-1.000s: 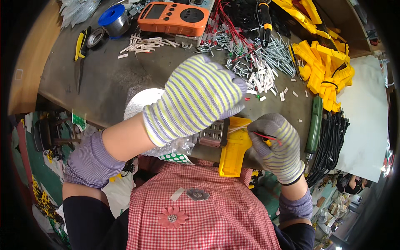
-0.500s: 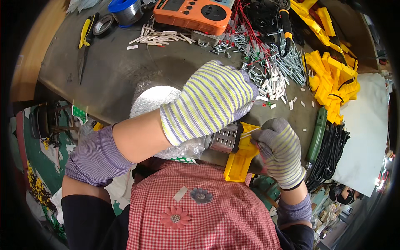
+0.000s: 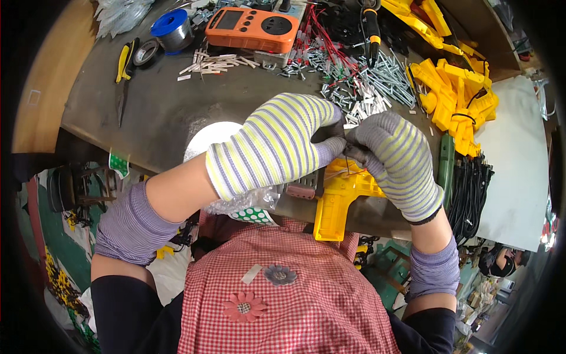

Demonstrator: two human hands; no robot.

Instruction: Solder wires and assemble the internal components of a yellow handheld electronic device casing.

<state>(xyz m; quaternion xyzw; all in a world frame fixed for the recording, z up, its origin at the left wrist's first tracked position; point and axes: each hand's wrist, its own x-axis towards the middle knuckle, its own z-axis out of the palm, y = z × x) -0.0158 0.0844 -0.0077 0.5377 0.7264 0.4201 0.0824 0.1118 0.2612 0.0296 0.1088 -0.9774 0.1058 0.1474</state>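
Observation:
A yellow plastic tool housing [image 3: 333,215] lies at the table's near edge, with a slotted metal part [image 3: 300,187] at its left side. My left hand [image 3: 274,141], in a striped knit glove, reaches over the metal part with thumb and fingers closed. What lies between those fingertips is hidden. My right hand [image 3: 398,159], gloved alike, pinches above the housing, its fingertips close to the left ones. Thin wires [image 3: 346,170] rise from the housing to the right fingertips. Bubble wrap [image 3: 247,200] and a white round surface [image 3: 215,135] show beside my left wrist.
Beyond my hands lie loose screws [image 3: 386,79], white sleeve pieces [image 3: 218,62] and red wires [image 3: 318,29]. An orange meter [image 3: 250,28], a solder spool [image 3: 172,32] and pliers [image 3: 123,71] stand farther back. Yellow housings [image 3: 457,94] and black cables [image 3: 470,189] are at the right.
My right hand has moved up and left to meet the left fingertips. My left thumb now shows apart from the other fingers at its base. The view has shifted a little.

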